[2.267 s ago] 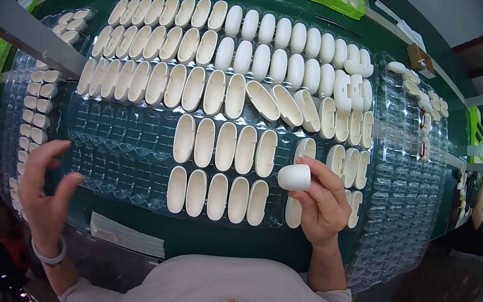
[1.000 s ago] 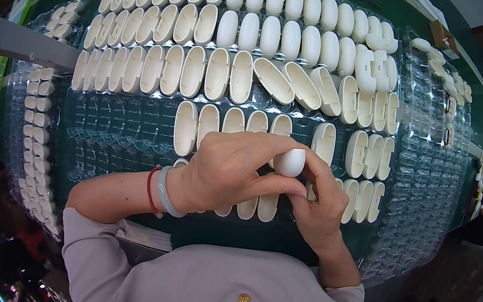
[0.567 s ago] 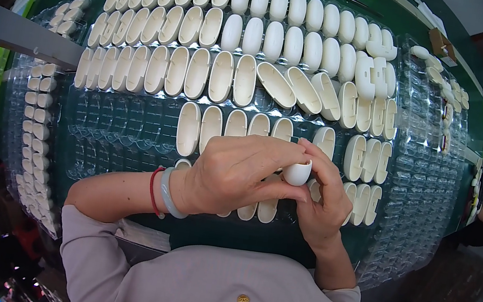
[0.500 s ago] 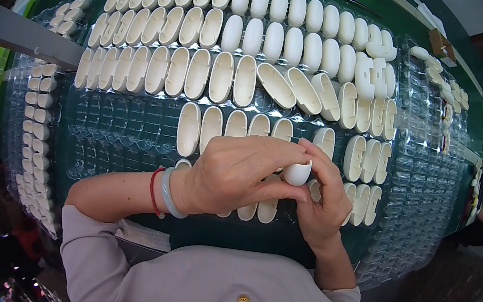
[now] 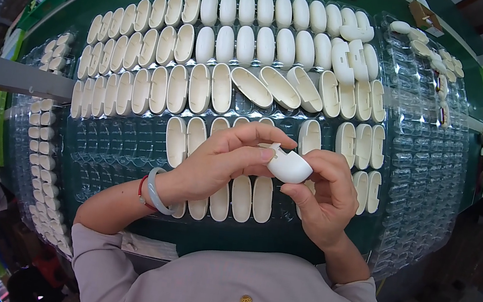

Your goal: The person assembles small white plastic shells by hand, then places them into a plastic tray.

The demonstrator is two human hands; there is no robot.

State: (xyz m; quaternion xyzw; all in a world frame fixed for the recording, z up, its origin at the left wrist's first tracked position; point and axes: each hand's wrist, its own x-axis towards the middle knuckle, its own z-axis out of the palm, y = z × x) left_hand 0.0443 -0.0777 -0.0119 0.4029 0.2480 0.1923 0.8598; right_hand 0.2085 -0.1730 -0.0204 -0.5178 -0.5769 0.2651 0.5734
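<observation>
A glossy white plastic shell [image 5: 291,168], rounded with a notched rim, is held up between my two hands above the trays. My left hand [image 5: 225,156] pinches its notched left end between thumb and forefinger. My right hand [image 5: 330,192] grips the right end, with the thumb below and the fingers curled behind. Under and around my hands lie cream oval shells [image 5: 241,199] with the hollow side up, some partly hidden by the hands. Beyond them, rows of similar shells fill a clear tray [image 5: 112,138], including white shells [image 5: 260,47] with the domed side up.
Clear moulded trays [image 5: 417,190] are stacked at the right, with a few white parts at their far end. Smaller cream pieces [image 5: 45,147] line a tray at the left. Grey metal posts [image 5: 18,75] stand at the sides. A small cardboard box [image 5: 425,18] sits at the far right.
The shell has turned from end-on to side-on, showing more of its domed side. My left fingers have shifted onto its notched end. The whole view has tilted slightly.
</observation>
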